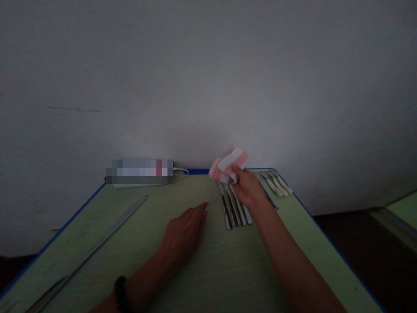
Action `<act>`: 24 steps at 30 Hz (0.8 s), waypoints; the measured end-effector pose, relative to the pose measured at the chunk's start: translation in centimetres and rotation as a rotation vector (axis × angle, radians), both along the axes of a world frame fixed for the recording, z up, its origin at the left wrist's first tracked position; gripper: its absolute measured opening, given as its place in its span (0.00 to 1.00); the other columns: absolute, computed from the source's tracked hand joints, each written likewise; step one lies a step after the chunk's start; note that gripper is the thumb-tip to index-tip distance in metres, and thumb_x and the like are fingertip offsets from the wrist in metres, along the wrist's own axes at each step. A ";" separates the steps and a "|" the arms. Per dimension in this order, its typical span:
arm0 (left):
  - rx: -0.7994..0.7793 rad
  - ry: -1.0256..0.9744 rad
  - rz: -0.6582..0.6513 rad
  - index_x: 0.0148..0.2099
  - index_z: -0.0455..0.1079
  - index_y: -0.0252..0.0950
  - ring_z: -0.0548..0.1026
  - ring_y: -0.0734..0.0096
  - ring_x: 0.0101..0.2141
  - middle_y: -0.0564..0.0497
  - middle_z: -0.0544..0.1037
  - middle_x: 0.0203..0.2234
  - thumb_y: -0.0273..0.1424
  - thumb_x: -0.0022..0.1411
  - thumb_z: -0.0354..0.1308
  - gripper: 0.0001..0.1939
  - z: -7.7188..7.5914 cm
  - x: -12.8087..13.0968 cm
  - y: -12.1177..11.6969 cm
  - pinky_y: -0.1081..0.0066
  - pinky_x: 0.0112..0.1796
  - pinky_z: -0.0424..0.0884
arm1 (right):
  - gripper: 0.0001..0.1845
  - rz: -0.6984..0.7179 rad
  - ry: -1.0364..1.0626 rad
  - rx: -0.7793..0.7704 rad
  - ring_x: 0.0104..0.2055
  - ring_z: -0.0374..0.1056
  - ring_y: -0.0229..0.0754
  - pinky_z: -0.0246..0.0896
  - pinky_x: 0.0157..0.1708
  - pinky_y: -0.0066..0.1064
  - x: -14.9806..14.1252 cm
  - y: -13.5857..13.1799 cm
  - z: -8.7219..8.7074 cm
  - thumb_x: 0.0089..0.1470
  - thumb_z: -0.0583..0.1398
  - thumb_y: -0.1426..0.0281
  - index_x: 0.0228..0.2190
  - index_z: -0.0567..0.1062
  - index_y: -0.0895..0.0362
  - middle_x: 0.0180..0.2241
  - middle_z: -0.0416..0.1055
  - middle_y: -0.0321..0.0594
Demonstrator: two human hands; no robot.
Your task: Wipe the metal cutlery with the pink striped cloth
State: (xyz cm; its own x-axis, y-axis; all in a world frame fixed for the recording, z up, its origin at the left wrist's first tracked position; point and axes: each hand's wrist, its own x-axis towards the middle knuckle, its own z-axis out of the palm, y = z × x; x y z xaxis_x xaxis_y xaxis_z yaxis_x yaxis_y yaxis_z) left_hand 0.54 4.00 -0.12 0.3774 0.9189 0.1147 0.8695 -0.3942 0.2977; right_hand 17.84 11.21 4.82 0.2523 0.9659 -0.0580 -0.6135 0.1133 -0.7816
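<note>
My left hand [185,230] pinches the near end of a thin piece of metal cutlery [217,196] above the green table [163,261]. My right hand [248,188] grips a pink and white striped cloth [228,164], wrapped around the far end of that same piece. Just below my right hand a row of several knives [235,209] lies side by side on the table. A black band sits on my left wrist.
More cutlery with pale handles [276,181] lies at the far right corner. A long metal strip [97,248] runs diagonally across the left side. A flat white object with a cord [143,174] rests against the grey wall. The table has a blue edge.
</note>
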 end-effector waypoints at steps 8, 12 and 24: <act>-0.037 -0.080 0.021 0.63 0.54 0.35 0.73 0.60 0.46 0.41 0.74 0.48 0.34 0.70 0.34 0.23 0.5 0.1 -0.2 0.63 0.44 0.69 | 0.11 -0.154 0.010 0.032 0.23 0.65 0.32 0.61 0.21 0.22 -0.6 -0.4 -0.2 0.54 0.55 0.65 0.28 0.72 0.57 0.24 0.72 0.32; -0.031 -0.064 0.024 0.63 0.54 0.36 0.74 0.60 0.45 0.41 0.74 0.48 0.34 0.70 0.34 0.23 0.2 0.1 -0.1 0.62 0.43 0.69 | 0.05 -0.105 0.025 -0.019 0.23 0.66 0.33 0.59 0.19 0.22 -0.3 -0.6 -0.2 0.49 0.60 0.71 0.30 0.74 0.58 0.25 0.74 0.32; -0.089 -0.011 0.055 0.64 0.53 0.35 0.75 0.57 0.46 0.39 0.74 0.50 0.33 0.70 0.35 0.23 0.3 0.1 -0.1 0.61 0.43 0.69 | 0.04 -0.203 0.264 -0.052 0.25 0.68 0.33 0.65 0.24 0.24 0.4 -0.4 -0.1 0.49 0.59 0.73 0.31 0.70 0.54 0.24 0.73 0.30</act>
State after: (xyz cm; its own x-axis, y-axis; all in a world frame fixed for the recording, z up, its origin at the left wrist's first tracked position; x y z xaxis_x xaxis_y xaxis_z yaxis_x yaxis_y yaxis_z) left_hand 0.61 3.87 0.22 0.3254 0.9449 0.0359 0.8854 -0.3178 0.3391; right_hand 18.27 10.82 4.75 0.4091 0.8914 -0.1950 -0.7644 0.2182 -0.6067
